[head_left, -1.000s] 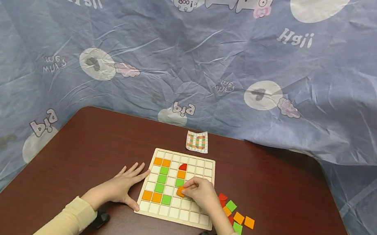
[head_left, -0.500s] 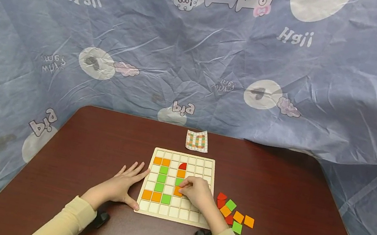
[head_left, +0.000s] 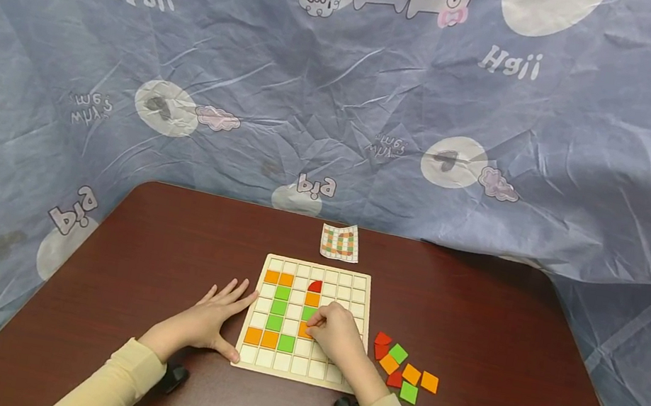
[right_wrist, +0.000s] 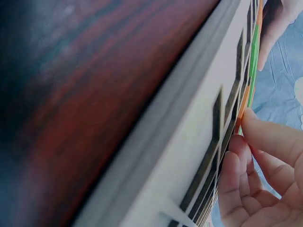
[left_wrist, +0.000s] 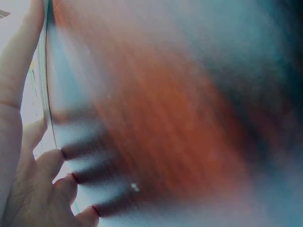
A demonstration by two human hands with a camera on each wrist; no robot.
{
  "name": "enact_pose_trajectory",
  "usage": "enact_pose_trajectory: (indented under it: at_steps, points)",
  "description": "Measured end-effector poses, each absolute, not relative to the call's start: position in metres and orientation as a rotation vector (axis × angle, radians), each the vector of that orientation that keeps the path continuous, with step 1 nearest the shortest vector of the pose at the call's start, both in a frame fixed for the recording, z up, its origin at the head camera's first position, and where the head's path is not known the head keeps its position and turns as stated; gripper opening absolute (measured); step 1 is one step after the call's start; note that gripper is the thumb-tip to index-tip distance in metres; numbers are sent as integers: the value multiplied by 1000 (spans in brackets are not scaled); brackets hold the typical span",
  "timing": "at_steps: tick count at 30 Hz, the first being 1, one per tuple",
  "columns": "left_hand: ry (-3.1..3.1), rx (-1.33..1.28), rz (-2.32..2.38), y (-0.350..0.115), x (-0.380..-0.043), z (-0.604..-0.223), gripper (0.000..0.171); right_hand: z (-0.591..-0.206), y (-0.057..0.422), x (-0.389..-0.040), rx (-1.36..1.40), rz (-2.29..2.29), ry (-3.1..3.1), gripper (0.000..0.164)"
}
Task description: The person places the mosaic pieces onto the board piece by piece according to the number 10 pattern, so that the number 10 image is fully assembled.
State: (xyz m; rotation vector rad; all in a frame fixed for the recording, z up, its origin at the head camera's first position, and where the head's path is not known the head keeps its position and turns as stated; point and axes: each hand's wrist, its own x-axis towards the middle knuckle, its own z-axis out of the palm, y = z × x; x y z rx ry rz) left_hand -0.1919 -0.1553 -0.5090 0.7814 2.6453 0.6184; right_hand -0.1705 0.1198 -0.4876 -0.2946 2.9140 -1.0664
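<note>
A square wooden grid board (head_left: 349, 281) lies on the table, partly filled with flat orange and green square tiles and one red quarter-round tile (head_left: 316, 287). My right hand (head_left: 336, 330) has its fingers curled and its fingertips on an orange square tile (head_left: 303, 329), which sits in the cell below a green tile (head_left: 308, 314). From the right wrist view, one fingertip meets that orange tile's edge (right_wrist: 243, 106) while the other fingers bend close over the grid. Fingers spread, my left hand (head_left: 209, 320) rests along the board's left edge, thumb at the near left corner.
Right of the board lies a loose group of tiles: red pieces (head_left: 381, 351), orange squares (head_left: 429, 382) and green squares (head_left: 408, 393). Behind the board is a small paper pattern card (head_left: 340, 243). A patterned blue cloth (head_left: 294, 83) hangs beyond the brown table (head_left: 475, 314).
The orange tile, tilted in my right fingers a second ago, now lies lined up in its cell. My right hand has shifted slightly left; the left hand keeps its place.
</note>
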Motion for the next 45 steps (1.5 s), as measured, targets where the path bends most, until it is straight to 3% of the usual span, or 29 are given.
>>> enact_pose_trajectory:
  at_steps: [14, 24, 36, 45]
  points:
    - [2646, 783, 632, -156, -191, -508, 125, -474, 158, -175, 0, -1306, 2769, 4]
    - [2645, 790, 644, -156, -191, -507, 124, -471, 216, -171, 150, -1214, 2769, 16]
    - [2643, 781, 643, -156, -192, -509, 124, -482, 235, -166, 113, -1077, 2784, 22]
    - [2642, 779, 644, -155, -191, -509, 125, -486, 233, -167, 95, -1031, 2851, 18]
